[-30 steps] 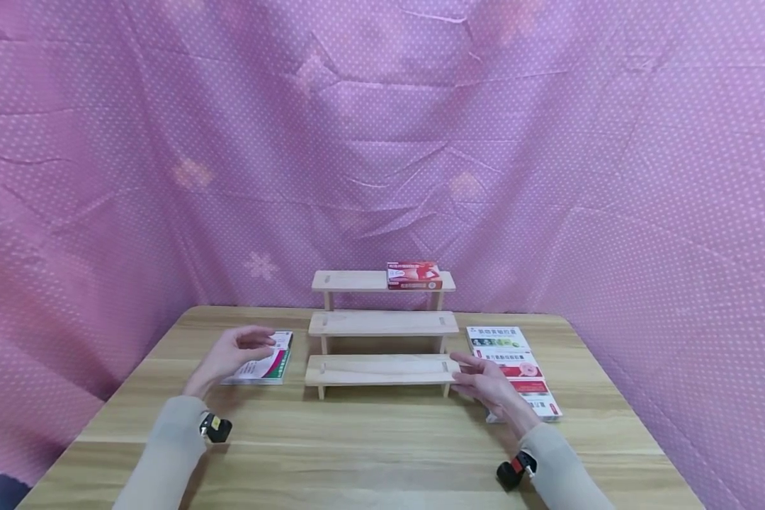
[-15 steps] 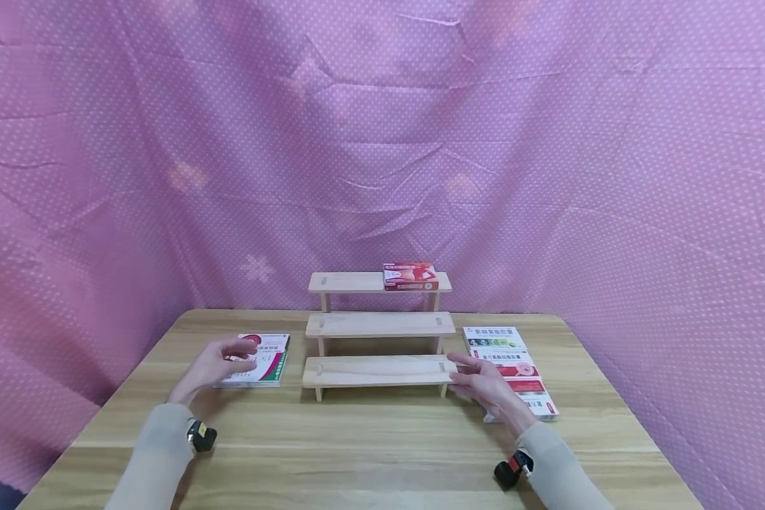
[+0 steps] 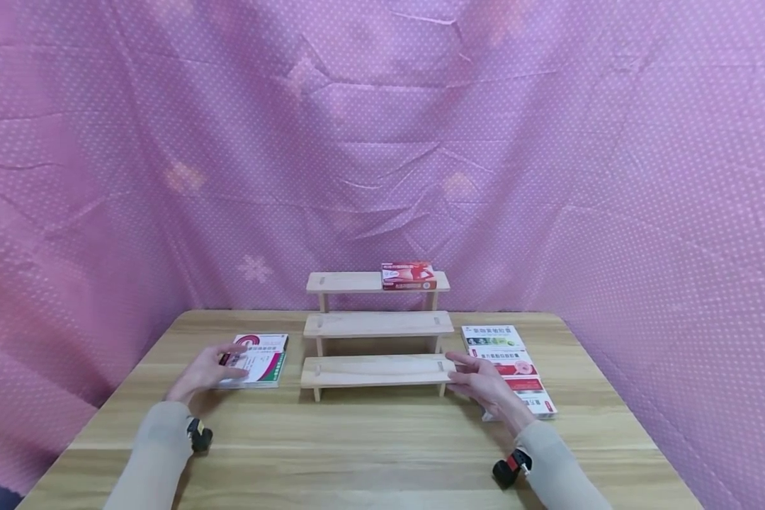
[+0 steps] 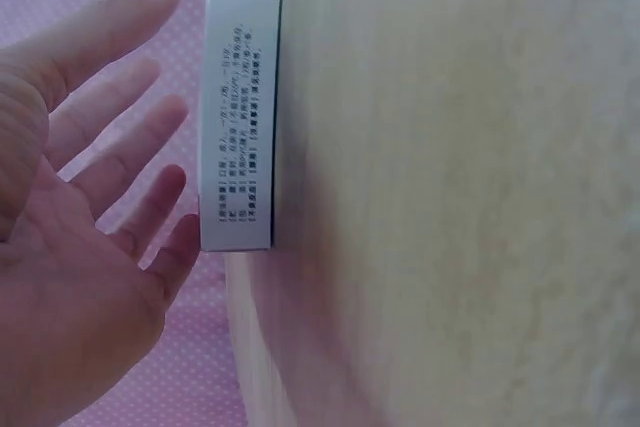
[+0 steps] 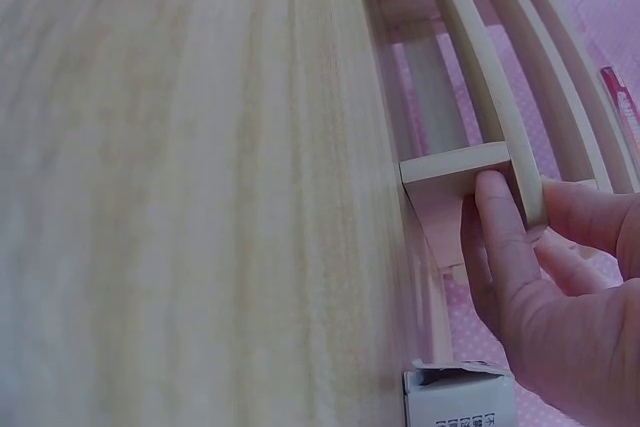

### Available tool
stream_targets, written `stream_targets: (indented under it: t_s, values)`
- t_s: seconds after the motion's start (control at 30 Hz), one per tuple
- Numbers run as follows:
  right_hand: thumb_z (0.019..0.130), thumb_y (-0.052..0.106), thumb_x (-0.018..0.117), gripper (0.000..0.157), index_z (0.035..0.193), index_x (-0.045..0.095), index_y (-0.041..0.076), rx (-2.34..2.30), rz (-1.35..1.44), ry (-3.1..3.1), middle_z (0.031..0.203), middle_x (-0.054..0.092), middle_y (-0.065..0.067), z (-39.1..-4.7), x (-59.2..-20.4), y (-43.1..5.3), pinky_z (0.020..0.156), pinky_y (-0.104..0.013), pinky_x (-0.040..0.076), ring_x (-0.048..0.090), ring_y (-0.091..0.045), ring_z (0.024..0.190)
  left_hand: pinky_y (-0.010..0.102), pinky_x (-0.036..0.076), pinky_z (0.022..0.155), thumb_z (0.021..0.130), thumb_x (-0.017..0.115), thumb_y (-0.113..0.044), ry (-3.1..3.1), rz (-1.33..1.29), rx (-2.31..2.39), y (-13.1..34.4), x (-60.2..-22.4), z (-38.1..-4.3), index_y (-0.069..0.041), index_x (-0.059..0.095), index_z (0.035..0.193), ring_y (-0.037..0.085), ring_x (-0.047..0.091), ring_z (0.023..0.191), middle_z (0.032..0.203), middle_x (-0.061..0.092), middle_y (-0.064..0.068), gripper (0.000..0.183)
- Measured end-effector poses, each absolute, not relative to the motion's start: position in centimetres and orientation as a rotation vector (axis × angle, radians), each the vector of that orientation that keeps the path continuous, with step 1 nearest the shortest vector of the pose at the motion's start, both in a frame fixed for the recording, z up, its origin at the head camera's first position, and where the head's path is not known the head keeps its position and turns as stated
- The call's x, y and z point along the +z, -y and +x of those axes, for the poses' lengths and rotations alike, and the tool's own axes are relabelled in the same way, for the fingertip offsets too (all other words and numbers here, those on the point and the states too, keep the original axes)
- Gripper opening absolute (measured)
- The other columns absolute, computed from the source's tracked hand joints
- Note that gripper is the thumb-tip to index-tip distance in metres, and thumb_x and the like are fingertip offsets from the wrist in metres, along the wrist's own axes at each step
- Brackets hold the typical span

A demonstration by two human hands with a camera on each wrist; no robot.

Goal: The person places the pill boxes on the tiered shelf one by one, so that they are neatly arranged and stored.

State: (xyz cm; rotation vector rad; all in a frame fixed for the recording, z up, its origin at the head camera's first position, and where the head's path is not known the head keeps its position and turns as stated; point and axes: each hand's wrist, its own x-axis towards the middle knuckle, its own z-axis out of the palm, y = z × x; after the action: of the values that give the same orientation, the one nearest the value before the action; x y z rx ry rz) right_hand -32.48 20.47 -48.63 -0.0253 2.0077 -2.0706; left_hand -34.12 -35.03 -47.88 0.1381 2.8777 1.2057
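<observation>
Left hand (image 3: 205, 370): fingers parted and loosely extended, grasping nothing, at the white boxes (image 3: 264, 363) on the table's left side; cannot tell whether fingertips make contact. Right hand (image 3: 484, 386): thumb and fingers pinch the right end of the lowest step of the wooden rack (image 3: 376, 368). Rack stands upright mid-table (image 3: 357, 453), three steps. Red box (image 3: 409, 276) lies on the top step, toward its right end. Row of white-and-red boxes (image 3: 506, 367) lies right of the rack, partly behind the right hand.
</observation>
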Motion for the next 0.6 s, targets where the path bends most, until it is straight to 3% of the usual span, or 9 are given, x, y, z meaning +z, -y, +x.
stream_targets:
  t_s: [0.37,0.6]
  values:
    - [0.092,-0.002,0.059,0.052,0.143,0.048,0.003,-2.064,-0.007,-2.01,0.136,0.047,-0.026,-32.7,-48.6,-20.5,0.097,-0.038,0.056,0.064,-0.025,0.109,0.069,0.03,0.106,0.074,0.084,-0.026,-2.87,0.175,1.093,35.6,-48.2,-33.6,-0.004,0.058,0.132,0.048,0.04,0.126,0.144,0.04,0.035,0.067]
    - [0.093,-0.002,0.059,0.052,0.143,0.047,0.002,-2.064,-0.011,-2.005,0.134,0.048,-0.025,-32.8,-48.8,-20.6,0.098,-0.038,0.055,0.064,-0.024,0.108,0.053,0.04,0.1,0.073,0.085,-0.023,-2.888,0.345,1.075,36.1,-48.3,-33.1,-0.006,0.062,0.126,0.036,0.051,0.114,0.132,0.054,0.029,0.061]
